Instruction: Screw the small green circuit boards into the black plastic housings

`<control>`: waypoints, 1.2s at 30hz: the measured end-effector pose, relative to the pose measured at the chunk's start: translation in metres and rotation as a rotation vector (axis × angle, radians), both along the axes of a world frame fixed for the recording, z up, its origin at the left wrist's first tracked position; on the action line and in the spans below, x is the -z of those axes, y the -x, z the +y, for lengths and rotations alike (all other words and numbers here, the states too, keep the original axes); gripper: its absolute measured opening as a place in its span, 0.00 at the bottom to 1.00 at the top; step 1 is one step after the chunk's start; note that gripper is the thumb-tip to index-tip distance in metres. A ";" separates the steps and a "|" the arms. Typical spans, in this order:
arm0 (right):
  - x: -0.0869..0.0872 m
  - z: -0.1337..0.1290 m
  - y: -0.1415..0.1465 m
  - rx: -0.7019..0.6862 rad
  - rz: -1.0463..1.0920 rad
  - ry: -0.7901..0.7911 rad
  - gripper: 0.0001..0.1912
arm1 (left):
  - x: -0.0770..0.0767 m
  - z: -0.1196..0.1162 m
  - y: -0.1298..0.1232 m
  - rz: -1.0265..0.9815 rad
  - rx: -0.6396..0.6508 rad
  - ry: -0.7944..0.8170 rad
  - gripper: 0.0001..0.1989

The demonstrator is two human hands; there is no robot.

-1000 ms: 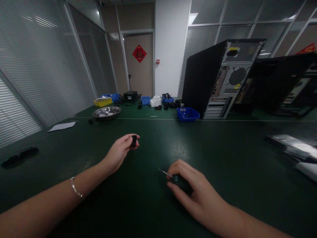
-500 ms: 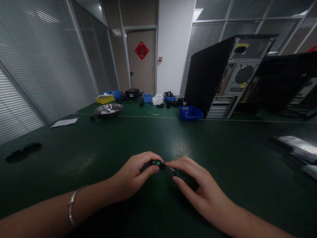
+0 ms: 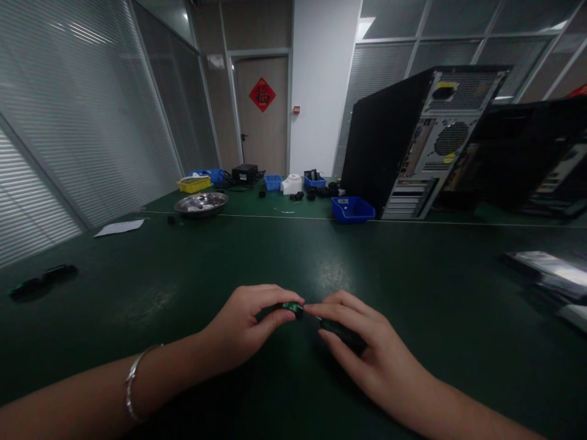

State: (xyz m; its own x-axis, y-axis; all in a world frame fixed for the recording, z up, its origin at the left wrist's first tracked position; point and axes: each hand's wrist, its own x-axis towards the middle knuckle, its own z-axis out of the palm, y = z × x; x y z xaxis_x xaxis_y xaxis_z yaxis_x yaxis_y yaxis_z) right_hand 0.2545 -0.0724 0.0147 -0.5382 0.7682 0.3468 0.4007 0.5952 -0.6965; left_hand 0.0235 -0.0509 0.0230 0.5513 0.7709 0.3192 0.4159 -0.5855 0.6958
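Between the thumb and fingers of my left hand is a small black part with a green circuit board. My right hand is closed around the dark handle of a screwdriver. Its thin metal shaft points left, and the tip reaches the right end of the circuit board part. My right index finger lies along the shaft, so the exact contact at the tip is hidden. Both hands are low over the green table.
A blue bin stands by a tall black computer case. At the back left are a metal bowl and a yellow basket. Dark parts lie at left, paper behind them, and silvery drives at right.
My left hand has tilted the circuit board part, which now shows a narrower green face. The screwdriver has shifted slightly left and lies flatter, with my index finger farther along its shaft.
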 end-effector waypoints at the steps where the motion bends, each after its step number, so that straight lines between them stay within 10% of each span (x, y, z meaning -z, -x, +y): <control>1: 0.000 0.000 0.000 -0.006 0.005 0.003 0.20 | 0.000 0.000 0.000 -0.007 -0.004 0.017 0.11; 36: 0.001 -0.001 0.001 -0.035 0.061 0.041 0.19 | 0.002 0.002 -0.001 -0.146 -0.009 0.132 0.11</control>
State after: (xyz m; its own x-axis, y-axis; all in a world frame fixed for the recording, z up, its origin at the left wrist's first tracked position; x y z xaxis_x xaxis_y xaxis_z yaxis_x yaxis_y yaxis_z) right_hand 0.2536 -0.0730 0.0135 -0.5437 0.7634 0.3487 0.3359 0.5787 -0.7432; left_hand 0.0248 -0.0491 0.0214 0.4996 0.8160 0.2908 0.3099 -0.4819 0.8196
